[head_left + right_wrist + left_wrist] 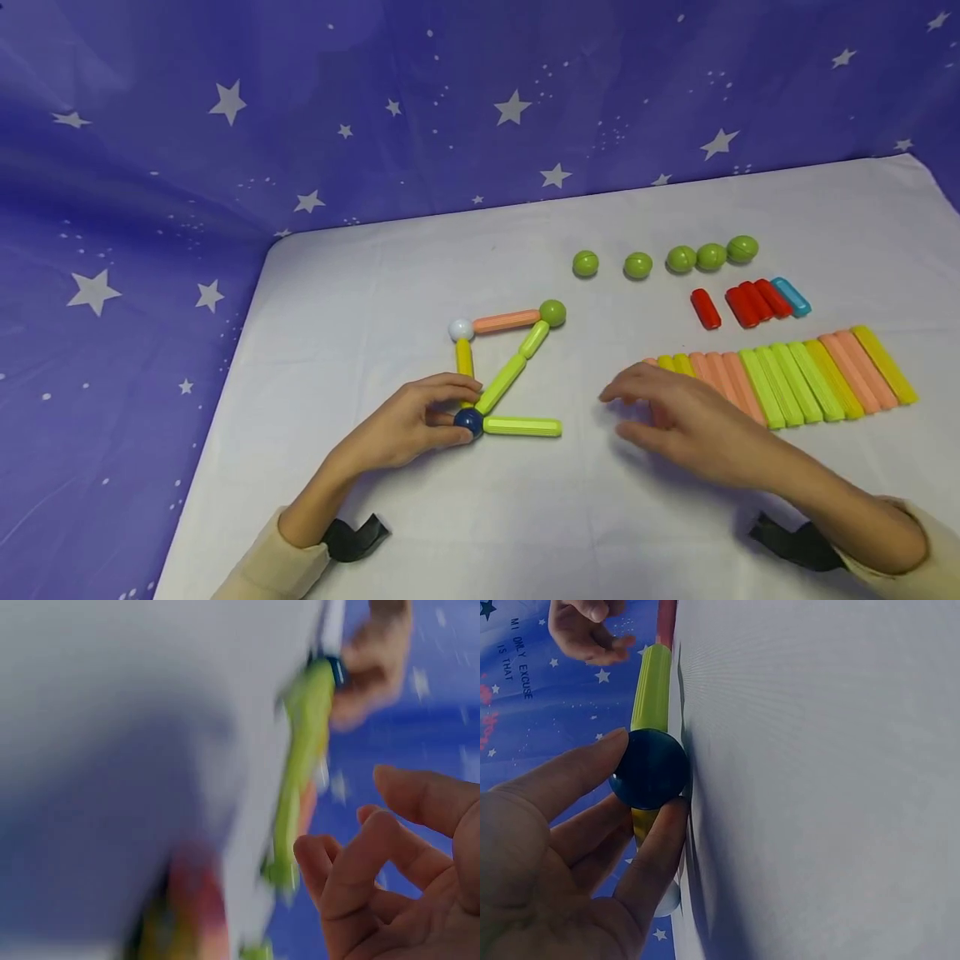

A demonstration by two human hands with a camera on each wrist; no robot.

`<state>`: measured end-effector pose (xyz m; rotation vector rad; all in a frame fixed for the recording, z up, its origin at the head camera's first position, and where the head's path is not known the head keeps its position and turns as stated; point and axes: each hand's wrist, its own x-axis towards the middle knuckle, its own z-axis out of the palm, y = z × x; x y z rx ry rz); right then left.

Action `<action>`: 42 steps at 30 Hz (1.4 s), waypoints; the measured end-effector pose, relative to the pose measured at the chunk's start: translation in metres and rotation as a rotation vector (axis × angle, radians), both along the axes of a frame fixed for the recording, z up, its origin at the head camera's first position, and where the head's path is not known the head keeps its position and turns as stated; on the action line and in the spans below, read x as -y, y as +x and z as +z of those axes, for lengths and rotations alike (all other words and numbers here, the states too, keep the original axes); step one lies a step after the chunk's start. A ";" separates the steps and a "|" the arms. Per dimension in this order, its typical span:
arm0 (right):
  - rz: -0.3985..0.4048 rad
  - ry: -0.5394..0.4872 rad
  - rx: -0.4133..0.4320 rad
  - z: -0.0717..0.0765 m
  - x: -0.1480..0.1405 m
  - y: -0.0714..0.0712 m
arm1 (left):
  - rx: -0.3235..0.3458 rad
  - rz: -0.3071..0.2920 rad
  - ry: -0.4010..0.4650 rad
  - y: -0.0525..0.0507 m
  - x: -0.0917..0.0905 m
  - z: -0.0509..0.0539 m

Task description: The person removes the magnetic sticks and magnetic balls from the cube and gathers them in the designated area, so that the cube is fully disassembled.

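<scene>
My left hand [408, 422] pinches a dark blue ball [649, 769] between thumb and fingers, at the near left corner of a shape of sticks and balls. From that ball run a yellow stick [465, 358] to a white ball [461, 329], a lime stick [501, 383] in line with a shorter lime stick [534, 340], and another lime stick [522, 427] pointing right with a free end. A salmon stick [507, 322] joins the white ball and a green ball [552, 312]. My right hand [693, 421] hovers right of the shape, holding nothing, fingers loosely bent.
A row of yellow, salmon and lime sticks [802, 383] lies at the right, partly behind my right hand. Beyond it are several short red sticks [742, 307] and a blue one [791, 297]. Several green balls [681, 258] line the back. A purple starry cloth [450, 100] hangs behind.
</scene>
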<state>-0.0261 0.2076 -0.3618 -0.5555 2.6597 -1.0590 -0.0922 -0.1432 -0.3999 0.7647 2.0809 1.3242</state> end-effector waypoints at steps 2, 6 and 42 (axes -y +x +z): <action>0.064 0.028 0.058 -0.004 0.024 -0.004 | 0.001 -0.001 -0.002 0.000 0.000 0.000; 0.154 0.054 0.080 -0.015 0.060 -0.013 | 0.003 0.007 -0.009 0.000 0.000 0.001; -0.042 -0.126 0.214 -0.008 -0.009 0.004 | -0.108 0.053 -0.110 0.002 -0.001 0.005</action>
